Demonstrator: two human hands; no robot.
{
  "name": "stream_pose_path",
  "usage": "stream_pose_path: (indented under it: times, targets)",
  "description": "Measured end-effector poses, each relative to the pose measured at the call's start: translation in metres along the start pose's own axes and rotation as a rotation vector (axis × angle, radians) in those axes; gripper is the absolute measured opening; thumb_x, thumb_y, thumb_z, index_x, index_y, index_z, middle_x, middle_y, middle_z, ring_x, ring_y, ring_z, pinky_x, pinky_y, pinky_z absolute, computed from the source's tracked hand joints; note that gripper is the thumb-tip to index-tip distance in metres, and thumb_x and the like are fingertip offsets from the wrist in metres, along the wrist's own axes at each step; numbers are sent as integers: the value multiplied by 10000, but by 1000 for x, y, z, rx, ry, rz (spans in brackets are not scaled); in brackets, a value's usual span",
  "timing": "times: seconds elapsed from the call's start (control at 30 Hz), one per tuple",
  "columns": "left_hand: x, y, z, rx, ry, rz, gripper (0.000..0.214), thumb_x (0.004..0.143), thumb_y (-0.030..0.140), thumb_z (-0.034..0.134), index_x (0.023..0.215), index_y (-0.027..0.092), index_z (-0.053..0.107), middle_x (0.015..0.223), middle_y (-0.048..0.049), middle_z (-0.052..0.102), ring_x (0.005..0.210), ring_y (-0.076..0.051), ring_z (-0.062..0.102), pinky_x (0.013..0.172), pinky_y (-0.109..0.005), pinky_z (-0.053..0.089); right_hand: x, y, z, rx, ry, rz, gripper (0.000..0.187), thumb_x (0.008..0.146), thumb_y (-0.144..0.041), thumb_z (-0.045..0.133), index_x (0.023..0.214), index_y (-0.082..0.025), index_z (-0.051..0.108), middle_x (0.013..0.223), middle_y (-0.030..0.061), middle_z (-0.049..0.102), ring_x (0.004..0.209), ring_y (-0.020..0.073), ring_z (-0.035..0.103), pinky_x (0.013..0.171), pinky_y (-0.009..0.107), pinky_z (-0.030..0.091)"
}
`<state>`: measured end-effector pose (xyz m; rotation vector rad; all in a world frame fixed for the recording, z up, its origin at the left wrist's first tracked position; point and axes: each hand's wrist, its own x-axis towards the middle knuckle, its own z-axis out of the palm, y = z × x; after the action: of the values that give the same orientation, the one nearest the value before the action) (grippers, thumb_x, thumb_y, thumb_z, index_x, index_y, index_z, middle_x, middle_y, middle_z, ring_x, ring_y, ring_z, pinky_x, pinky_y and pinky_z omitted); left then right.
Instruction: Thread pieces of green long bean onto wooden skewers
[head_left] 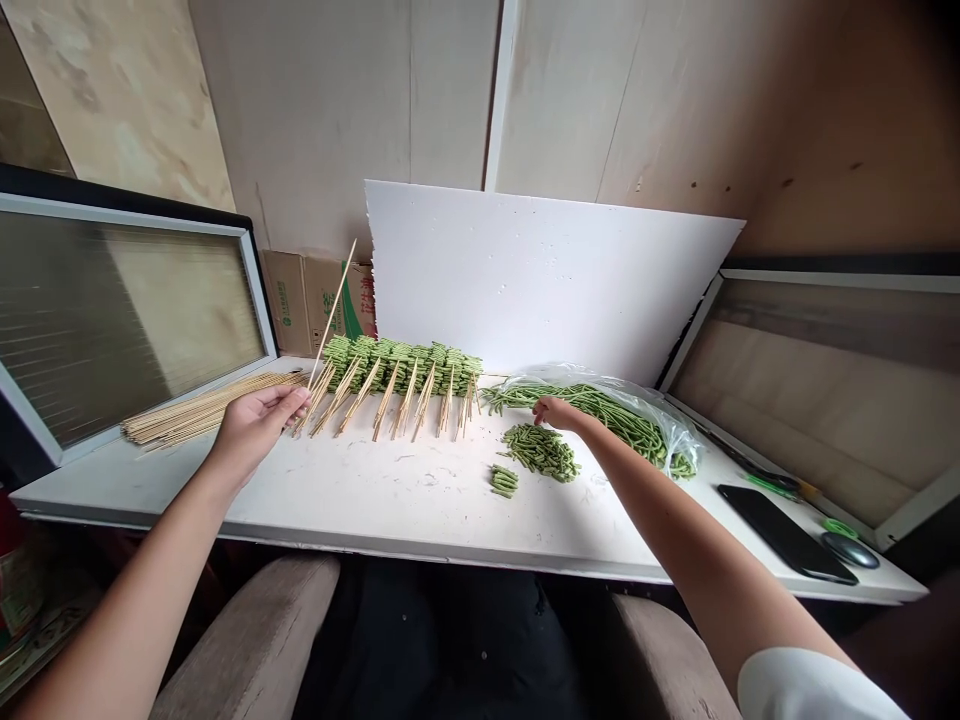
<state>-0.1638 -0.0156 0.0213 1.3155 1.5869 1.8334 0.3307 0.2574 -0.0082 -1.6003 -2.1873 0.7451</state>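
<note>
A single bamboo skewer point(332, 310) stands up, slightly tilted, from the pinch of my left hand point(262, 415). My right hand point(555, 412) is at the back edge of a pile of cut green bean pieces point(544, 453), fingers bent down and closed; whatever is between them is too small to make out. In front of that pile lies a small row of bean pieces point(504, 481), side by side. Behind and right of my left hand are stacked rows of skewered green beans point(405, 362), their bare skewer ends point(382, 405) pointing toward me.
Loose skewers point(202, 408) lie at the left of the white table point(360, 500). Long green beans point(622, 420) rest in a clear plastic bag point(679, 425) on the right. A phone point(784, 532) and a computer mouse point(850, 550) are at the right edge. A white board point(547, 280) leans behind.
</note>
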Motion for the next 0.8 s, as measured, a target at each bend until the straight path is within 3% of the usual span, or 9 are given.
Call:
stream_pose_path:
  times: [0.2,0.33,0.4,0.47,0.57,0.67,0.8]
  targets:
    - [-6,13,26,80,-47,37,612,686,690,824,982,161,743,977,-91,771,912,-240,697,809,-328,573,-17,-14,-12,116,179,-70,87,907,-197,672,845,-162,723,1039,168,785,986,286,712,912,396,546]
    - [-13,20,46,150,-142,73,640,671,733,809,977,175,745,966,-97,773,910,-261,710,798,-345,579,-48,-28,-21,255,302,-149,326,1007,-458,581,1034,-172,734,1180,157,772,1108,287,710,946,399,553]
    - [-16,24,55,199,-241,120,596,715,717,788,957,174,749,941,-93,771,869,-252,703,784,-347,568,-71,-35,-24,479,329,-214,414,971,-575,618,1085,-192,726,1252,150,754,1178,296,693,966,401,554]
    - [-21,28,65,247,-345,173,523,778,677,757,929,177,750,915,-86,766,846,-246,695,780,-348,553,-96,-42,-26,768,302,-268,433,882,-619,732,1065,-226,733,1349,136,717,1273,319,651,1012,422,543]
    - [-32,32,89,308,-431,255,421,854,603,700,897,187,747,900,-82,759,830,-241,679,763,-348,528,-132,-57,-23,1027,217,-337,390,861,-608,773,1082,-288,741,1531,75,599,1438,317,529,1109,453,502]
    - [-50,32,123,371,-453,327,315,888,502,667,911,201,755,917,-77,764,833,-236,665,739,-339,494,-155,-72,-14,1088,90,-371,365,847,-604,795,1035,-294,747,1580,60,550,1477,334,486,1125,503,497]
    - [-69,31,164,364,-550,334,263,921,445,630,910,212,753,904,-67,761,836,-236,667,734,-337,474,-167,-80,-4,1119,120,-311,403,801,-599,840,1011,-267,751,1500,89,621,1437,331,528,1128,504,481]
